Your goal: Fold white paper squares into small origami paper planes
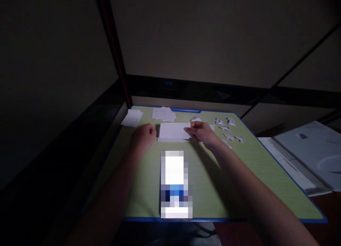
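Note:
A white sheet of paper [174, 130], folded over so that a lower layer shows along its near edge, lies across the middle of the table. At its right end, my right hand [204, 133] grips it with the thumb on top and the other fingers partly hidden. My left hand [144, 135] is curled into a fist just beyond the paper's left edge, with a narrow gap between them. Nothing shows in that fist. Nearer to me stands a phone-shaped object [174, 167], its bright face blurred into blocks.
Loose white sheets [132, 117] lie at the table's far left corner, and more sheets [163, 113] at the back. Several small folded paper pieces [224, 128] are scattered at the back right. The green table [269, 175] has a blue rim. A large pale box [311, 153] stands to the right.

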Demonstrator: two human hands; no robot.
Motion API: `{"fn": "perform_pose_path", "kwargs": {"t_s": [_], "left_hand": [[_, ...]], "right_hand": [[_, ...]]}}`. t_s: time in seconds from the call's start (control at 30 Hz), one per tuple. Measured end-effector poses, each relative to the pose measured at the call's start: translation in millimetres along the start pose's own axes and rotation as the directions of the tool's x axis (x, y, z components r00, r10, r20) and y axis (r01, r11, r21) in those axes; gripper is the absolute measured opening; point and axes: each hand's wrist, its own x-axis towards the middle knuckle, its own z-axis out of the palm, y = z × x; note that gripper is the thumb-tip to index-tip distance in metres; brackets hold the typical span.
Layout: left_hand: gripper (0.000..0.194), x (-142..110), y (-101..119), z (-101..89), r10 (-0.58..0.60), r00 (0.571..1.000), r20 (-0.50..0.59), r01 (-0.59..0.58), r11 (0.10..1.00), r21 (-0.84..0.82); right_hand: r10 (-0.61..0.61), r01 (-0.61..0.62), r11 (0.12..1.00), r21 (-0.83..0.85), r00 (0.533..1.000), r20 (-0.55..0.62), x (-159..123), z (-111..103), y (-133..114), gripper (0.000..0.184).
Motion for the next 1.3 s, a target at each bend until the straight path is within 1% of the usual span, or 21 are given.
{"fn": "perform_pose_path", "kwargs": {"t_s": [0.1,0.17,0.23,0.3,0.37,0.4,0.43,0.5,0.57,0.6,0.67,0.77,0.9,1.0,1.07,1.1,1.17,1.23,1.3], "left_hand": [[0.027,0.4,-0.4,1.0,0.004,1.000,0.012,-0.004,1.000,0.010],[0.027,0.8,-0.5,1.7,0.008,1.000,0.022,-0.008,1.000,0.012],[0.026,0.6,-0.6,2.6,0.015,0.999,0.035,-0.015,1.000,0.013],[0.024,-0.2,-0.3,3.7,0.020,0.999,0.045,-0.021,1.000,0.017],[0.023,-1.2,0.4,4.5,0.021,0.998,0.053,-0.023,0.999,0.025],[0.022,-1.6,1.0,4.7,0.021,0.998,0.056,-0.022,0.999,0.028],[0.023,-1.9,1.8,4.8,0.020,0.998,0.059,-0.022,0.999,0.035],[0.027,-2.4,3.5,4.7,0.023,0.998,0.055,-0.026,0.998,0.061],[0.034,-2.7,5.1,4.9,0.033,0.998,0.048,-0.037,0.995,0.098],[0.037,-2.8,5.7,5.3,0.038,0.998,0.044,-0.043,0.992,0.116],[0.038,-3.0,6.3,6.4,0.040,0.998,0.046,-0.046,0.989,0.144],[0.039,-2.3,5.7,8.6,0.039,0.998,0.042,-0.046,0.982,0.181],[0.038,-0.2,5.1,9.5,0.035,0.999,0.042,-0.044,0.973,0.226],[0.037,0.7,6.7,8.8,0.032,0.999,0.037,-0.040,0.971,0.236],[0.036,0.7,8.1,8.6,0.022,0.999,0.029,-0.028,0.970,0.241],[0.035,0.6,8.6,8.5,0.016,1.000,0.026,-0.022,0.970,0.243],[0.034,0.6,9.2,8.7,0.008,1.000,0.027,-0.015,0.969,0.248],[0.034,1.1,9.1,8.9,0.006,1.000,0.030,-0.014,0.967,0.254],[0.034,1.8,8.5,9.1,0.009,0.999,0.033,-0.017,0.967,0.255]], "right_hand": [[0.004,-0.008,0.988,-0.157,1.000,-0.030,16.2,15.0,2.3,0.027],[-0.030,0.004,0.955,-0.296,0.996,-0.083,19.9,18.1,6.1,0.018],[-0.077,0.014,0.905,-0.425,0.989,-0.130,18.3,16.9,7.2,0.014],[-0.120,0.020,0.854,-0.520,0.980,-0.159,12.0,13.4,4.3,0.016],[-0.178,0.046,0.808,-0.588,0.969,-0.170,0.4,9.2,-1.0,0.028],[-0.260,0.100,0.750,-0.654,0.954,-0.152,-7.7,7.3,-3.4,0.032],[-0.327,0.161,0.716,-0.679,0.937,-0.122,-17.4,5.5,-5.1,0.033],[-0.403,0.301,0.715,-0.631,0.915,-0.021,-40.6,2.7,-5.0,0.033],[-0.409,0.409,0.729,-0.549,0.903,0.130,-65.4,0.6,0.0,0.034],[-0.412,0.455,0.727,-0.514,0.888,0.204,-76.7,-0.4,3.9,0.035],[-0.426,0.529,0.717,-0.453,0.848,0.316,-93.9,-2.6,12.4,0.044],[-0.403,0.592,0.694,-0.409,0.791,0.461,-103.2,-6.1,20.5,0.061],[-0.313,0.637,0.647,-0.418,0.722,0.617,-96.3,-5.4,14.8,0.081],[-0.325,0.688,0.615,-0.385,0.666,0.672,-90.2,0.5,5.4,0.089],[-0.375,0.724,0.601,-0.339,0.630,0.680,-88.0,4.1,2.1,0.090],[-0.404,0.735,0.598,-0.320,0.621,0.672,-87.3,5.0,1.9,0.089],[-0.455,0.743,0.600,-0.298,0.623,0.636,-86.4,4.7,3.8,0.083],[-0.491,0.738,0.608,-0.292,0.639,0.593,-86.1,2.1,7.2,0.077],[-0.511,0.737,0.609,-0.293,0.647,0.567,-86.4,-1.0,10.5,0.075]]}}
